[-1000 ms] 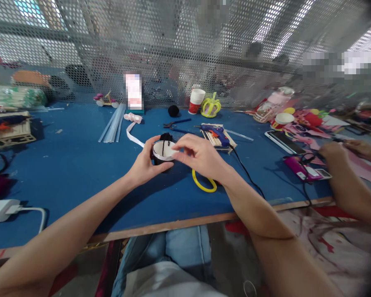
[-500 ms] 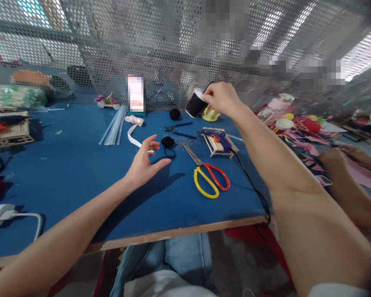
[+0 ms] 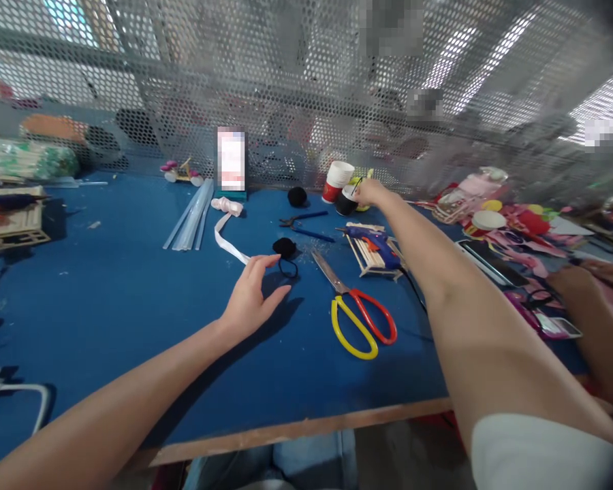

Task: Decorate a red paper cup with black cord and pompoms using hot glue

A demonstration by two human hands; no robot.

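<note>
My left hand (image 3: 254,299) hovers low over the blue table with thumb and fingers apart, holding nothing. Just beyond its fingertips lies a black fuzzy ball (image 3: 285,246) with a black loop. My right hand (image 3: 368,193) reaches to the back, its fingers drawn together at a black cylinder with a white top (image 3: 346,203). A thin dark strand shows by these fingertips; what they pinch is too small to make out. Beside the cylinder stands a red and white paper cup (image 3: 337,182). Scissors (image 3: 343,289) with yellow and red handles lie between my arms.
A blue glue gun (image 3: 381,248) rests on a small wooden stick rack, its cord under my right forearm. Pliers (image 3: 309,224), another black ball (image 3: 297,197), white ribbon (image 3: 227,241) and clear glue sticks (image 3: 190,218) lie around. Another person's hands (image 3: 577,286) work at right.
The black cylinder has gone from raised and tilted to lower beside the red and white cup, which now shows. My right hand has come down with it. My left hand stays open.
</note>
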